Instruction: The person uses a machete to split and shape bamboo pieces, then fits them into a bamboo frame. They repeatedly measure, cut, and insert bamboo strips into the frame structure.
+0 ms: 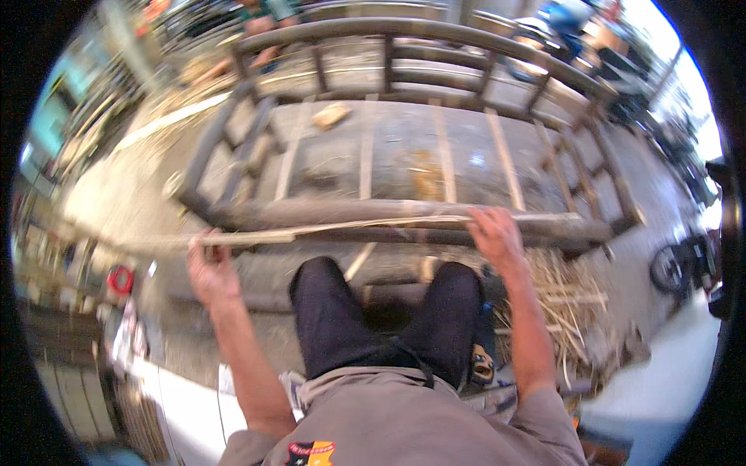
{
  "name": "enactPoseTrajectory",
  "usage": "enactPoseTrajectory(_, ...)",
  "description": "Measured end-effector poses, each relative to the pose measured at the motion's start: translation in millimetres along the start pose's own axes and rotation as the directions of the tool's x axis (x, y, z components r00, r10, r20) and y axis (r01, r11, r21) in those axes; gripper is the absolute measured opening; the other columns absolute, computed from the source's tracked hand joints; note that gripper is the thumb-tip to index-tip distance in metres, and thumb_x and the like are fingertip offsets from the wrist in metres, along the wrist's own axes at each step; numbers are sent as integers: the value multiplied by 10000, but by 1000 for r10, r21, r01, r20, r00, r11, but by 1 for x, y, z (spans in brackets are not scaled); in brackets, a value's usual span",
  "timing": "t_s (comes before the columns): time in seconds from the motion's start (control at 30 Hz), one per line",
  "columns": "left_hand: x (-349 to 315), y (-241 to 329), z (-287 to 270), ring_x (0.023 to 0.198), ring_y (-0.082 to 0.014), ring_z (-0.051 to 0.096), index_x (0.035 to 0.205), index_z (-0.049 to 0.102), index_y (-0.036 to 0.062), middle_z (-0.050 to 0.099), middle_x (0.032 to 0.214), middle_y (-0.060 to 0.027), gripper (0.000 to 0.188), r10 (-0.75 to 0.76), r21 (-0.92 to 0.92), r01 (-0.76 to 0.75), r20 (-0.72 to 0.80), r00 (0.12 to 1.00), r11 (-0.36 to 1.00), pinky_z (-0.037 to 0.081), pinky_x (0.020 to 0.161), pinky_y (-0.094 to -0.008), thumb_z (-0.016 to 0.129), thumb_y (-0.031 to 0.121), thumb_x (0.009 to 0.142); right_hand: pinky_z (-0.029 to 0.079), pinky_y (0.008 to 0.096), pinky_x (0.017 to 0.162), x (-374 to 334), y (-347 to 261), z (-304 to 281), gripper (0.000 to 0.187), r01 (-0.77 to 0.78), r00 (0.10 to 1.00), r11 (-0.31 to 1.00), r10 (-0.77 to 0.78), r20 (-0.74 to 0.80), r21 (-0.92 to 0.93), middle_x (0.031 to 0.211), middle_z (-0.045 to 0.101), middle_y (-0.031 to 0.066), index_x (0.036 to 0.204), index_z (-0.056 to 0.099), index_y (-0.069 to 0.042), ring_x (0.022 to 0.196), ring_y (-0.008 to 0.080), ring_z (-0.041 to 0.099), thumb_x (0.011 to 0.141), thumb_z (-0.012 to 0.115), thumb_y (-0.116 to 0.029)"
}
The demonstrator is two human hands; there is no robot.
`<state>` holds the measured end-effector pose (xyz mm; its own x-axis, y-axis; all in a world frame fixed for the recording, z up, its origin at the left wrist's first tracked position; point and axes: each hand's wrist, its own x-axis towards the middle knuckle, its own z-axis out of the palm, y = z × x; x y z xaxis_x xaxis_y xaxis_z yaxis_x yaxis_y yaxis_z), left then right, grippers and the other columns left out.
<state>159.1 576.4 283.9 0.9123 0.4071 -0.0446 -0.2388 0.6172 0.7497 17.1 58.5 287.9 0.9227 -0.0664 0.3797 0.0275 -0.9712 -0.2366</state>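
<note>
A long, thin pale strip of split bamboo or wood (334, 227) stretches crosswise in front of my knees, slightly blurred. My left hand (214, 272) is closed around its left part, and the strip's end runs out past the hand to the left. Farther right, my right hand (496, 237) grips the strip near the front rail. Just beyond both hands lies the thick round front rail (311, 211) of a large bench-like frame of dark poles. Whether the strip touches that rail I cannot tell. Several pale slats (367, 151) cross the frame's open bottom.
Cut strips and shavings (563, 314) lie heaped by my right leg. A yellowish block (332, 116) sits inside the frame. To the left is a red ring (120, 279). Another person (264, 19) is beyond the frame's back rail (420, 29). A dark wheel (670, 268) stands at the right.
</note>
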Motion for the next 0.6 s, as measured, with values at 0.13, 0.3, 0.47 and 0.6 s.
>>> enactPoseTrajectory(0.13,16,20,-43,893,-224,689,1061,669,44,698,1015,-105,150,0,-53,-4,-70,998,999,589,724,-306,598,164,1006,515,434,769,7,-51,-25,361,239,964,970,-242,-109,-32,864,649,114,1179,726,-91,848,303,640,828,770,-163)
enactPoseTrajectory(0.3,60,11,-112,850,-235,695,1035,613,28,706,991,-138,131,-19,-33,12,-202,979,999,598,663,-324,555,144,1018,493,458,673,0,-114,-25,326,226,971,974,-227,75,22,791,601,131,1200,709,-70,757,342,616,900,713,-197)
enactPoseTrajectory(0.47,101,-44,-212,812,-281,687,1038,561,28,680,967,-162,118,-147,-47,139,-375,915,989,585,587,-343,533,142,1025,527,448,752,-21,-149,84,236,15,947,961,-102,305,276,890,694,169,1131,738,-83,817,364,670,967,652,-229)
enactPoseTrajectory(0.6,118,-74,-286,770,-272,703,1031,546,38,661,903,-137,71,-228,-3,259,-484,845,966,644,609,-398,539,107,1013,540,412,804,-54,-151,182,239,-49,916,932,-101,387,358,957,728,189,1125,743,-60,888,357,704,971,653,-220)
